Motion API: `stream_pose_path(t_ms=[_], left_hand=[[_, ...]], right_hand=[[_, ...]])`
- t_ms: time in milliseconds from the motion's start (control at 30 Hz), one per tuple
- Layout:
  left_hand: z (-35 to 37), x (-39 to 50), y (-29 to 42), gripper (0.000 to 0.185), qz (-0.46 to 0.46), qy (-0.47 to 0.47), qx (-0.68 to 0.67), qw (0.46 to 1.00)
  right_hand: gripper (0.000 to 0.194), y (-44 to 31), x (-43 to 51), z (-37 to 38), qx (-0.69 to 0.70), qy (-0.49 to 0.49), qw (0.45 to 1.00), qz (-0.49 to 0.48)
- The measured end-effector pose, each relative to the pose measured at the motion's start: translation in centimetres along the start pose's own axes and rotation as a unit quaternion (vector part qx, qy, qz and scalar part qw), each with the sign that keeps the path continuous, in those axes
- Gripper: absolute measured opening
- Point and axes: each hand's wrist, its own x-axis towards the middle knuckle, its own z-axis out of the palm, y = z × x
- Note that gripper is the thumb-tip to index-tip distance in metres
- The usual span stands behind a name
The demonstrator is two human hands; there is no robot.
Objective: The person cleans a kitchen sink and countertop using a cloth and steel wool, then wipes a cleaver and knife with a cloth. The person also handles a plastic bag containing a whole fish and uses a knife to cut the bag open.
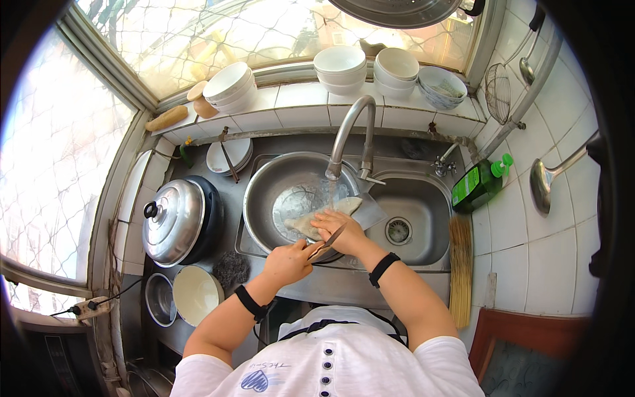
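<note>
My left hand (289,263) is closed around the handle of a knife (328,239), whose blade points up and right, close to my right hand. With my right hand (340,229) I press on a pale, grayish piece of food (347,205), perhaps a fish; its exact kind cannot be told. It lies over a large stainless steel basin (263,173) in the left sink. Water runs onto it from the curved metal faucet (349,119). A flat translucent sheet (371,212) sits under its right end. Part of the food is hidden by my fingers.
The right sink basin (421,198) has a drain. A green soap bottle (476,186) and a bristle brush (460,273) are at the right. A lidded pot (174,222), cream bowl (198,295), dark scouring pad (231,269) and stacked plates (222,158) stand left. White bowls (340,69) line the ledge.
</note>
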Motion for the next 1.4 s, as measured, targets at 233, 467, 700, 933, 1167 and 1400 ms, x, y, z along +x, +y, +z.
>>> stream_pose_path(t_ms=[233,467,700,933,1167,1400], left_hand=[[-0.2,-1.1,-0.3,0.055,-0.002,0.037,0.009,0.999],[-0.1,-0.4,-0.4,0.054,-0.002,0.009,0.021,1.000],[0.1,-0.1,-0.5,0.048,-0.005,0.015,0.012,1.000],[-0.3,-1.5,-0.8,0.048,-0.046,-0.013,0.013,0.999],[-0.4,-1.5,-0.9,0.044,-0.051,0.049,-0.006,0.997],[-0.8,0.2,-1.1,0.037,-0.085,0.046,-0.057,0.994]], right_hand=[[0.031,5.8,-1.3,-3.1,-0.068,0.081,0.986,0.129],[0.027,2.1,-0.9,0.1,-0.082,0.106,0.990,0.039],[0.028,-0.4,0.4,1.0,0.008,0.062,0.998,-0.011],[0.028,5.6,-1.3,-2.5,-0.117,0.101,0.976,0.154],[0.023,9.6,-1.9,-3.9,0.007,0.253,0.935,0.249],[0.026,12.2,0.4,-5.6,0.012,0.266,0.929,0.257]])
